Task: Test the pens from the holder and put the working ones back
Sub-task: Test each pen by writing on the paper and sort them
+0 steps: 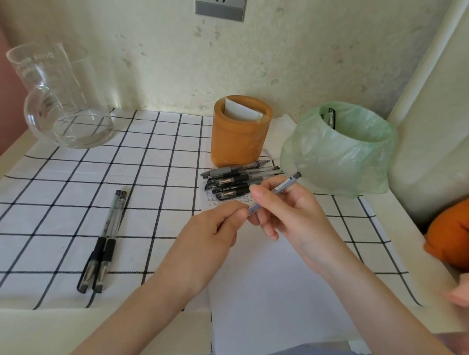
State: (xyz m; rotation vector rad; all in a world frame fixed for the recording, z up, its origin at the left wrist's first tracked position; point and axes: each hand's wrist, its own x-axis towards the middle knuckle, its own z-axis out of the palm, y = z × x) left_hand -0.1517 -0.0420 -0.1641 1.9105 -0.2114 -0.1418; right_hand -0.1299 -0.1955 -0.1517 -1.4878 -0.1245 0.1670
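The right hand (290,217) grips a blue-grey pen (282,186) around its middle, slanted above the paper (262,299), while the left hand (204,234) pinches its lower end. On the tabletop (31,327) behind, the orange holder (239,141) stands beside a heap of pens (236,180).

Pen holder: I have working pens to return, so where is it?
In the head view, the orange pen holder stands right of centre near the wall, just behind the pile of pens and left of the green-bagged bin.
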